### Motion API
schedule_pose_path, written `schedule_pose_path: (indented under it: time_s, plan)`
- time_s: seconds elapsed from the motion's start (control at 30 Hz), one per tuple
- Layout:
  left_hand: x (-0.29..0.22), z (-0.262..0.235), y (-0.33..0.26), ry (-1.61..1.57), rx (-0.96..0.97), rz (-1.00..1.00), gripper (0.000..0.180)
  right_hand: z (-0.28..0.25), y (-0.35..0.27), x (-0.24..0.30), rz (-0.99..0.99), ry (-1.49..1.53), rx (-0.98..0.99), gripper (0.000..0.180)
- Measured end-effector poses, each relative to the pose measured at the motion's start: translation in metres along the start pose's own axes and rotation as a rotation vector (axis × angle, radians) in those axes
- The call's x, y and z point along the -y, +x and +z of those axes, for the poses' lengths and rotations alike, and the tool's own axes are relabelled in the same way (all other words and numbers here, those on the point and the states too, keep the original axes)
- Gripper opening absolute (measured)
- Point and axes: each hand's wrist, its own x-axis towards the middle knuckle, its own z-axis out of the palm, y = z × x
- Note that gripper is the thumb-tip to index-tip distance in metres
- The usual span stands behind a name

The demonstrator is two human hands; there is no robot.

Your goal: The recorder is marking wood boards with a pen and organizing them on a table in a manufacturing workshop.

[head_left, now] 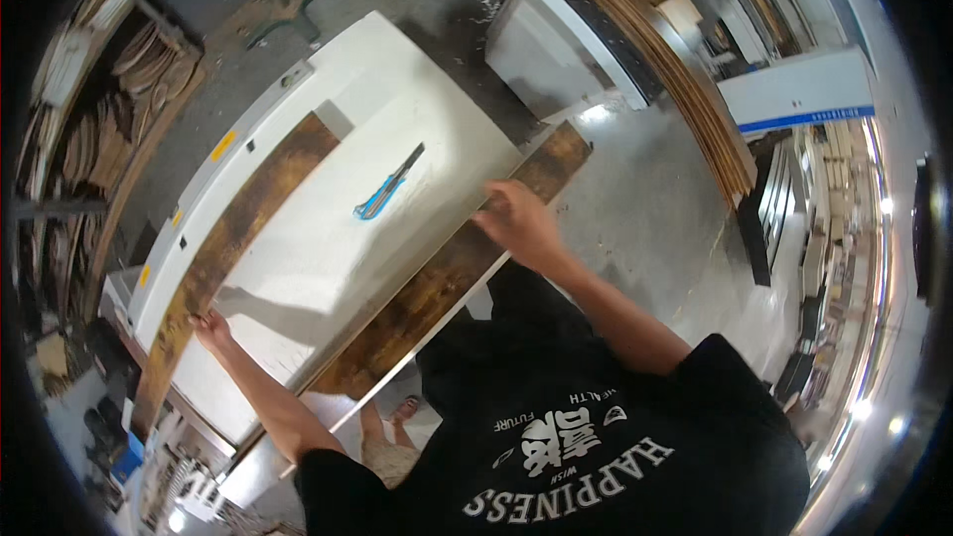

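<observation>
A brown mottled plank [261, 182] lies along the far left edge of the white worktable [397, 69]. My left hand [210, 329] holds that plank's near edge, its fingers closed there. A second plank [422, 301] of the same mottled brown runs along the table side closest to my body. My right hand [518, 223] is over this plank towards its right end, fingers bent and the thumb apart from them. Whether the fingertips press on its surface is hard to tell. Between the two planks rests a blue-handled utility knife [387, 184].
Curved wooden pieces fill a rack [149, 69] at the left. Beyond the table, at the upper right, stand a white-topped bench [576, 25] and a stack of long brown boards [685, 89]. A white panel with a blue stripe [794, 94] is farther right.
</observation>
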Motion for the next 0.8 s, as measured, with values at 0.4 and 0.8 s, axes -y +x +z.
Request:
schedule_pose_path:
  time_s: [0.4,0.8]
  plan:
    - [0.306,0.276,-0.042,-0.123,-0.739,0.155,0.063,0.024,0.084,-0.034,0.269,0.137,-0.609,0.096]
    - [0.36,0.326,-0.096,-0.423,-0.203,0.233,0.026,-0.103,0.004,-0.048,0.401,0.97,-0.339,0.06]
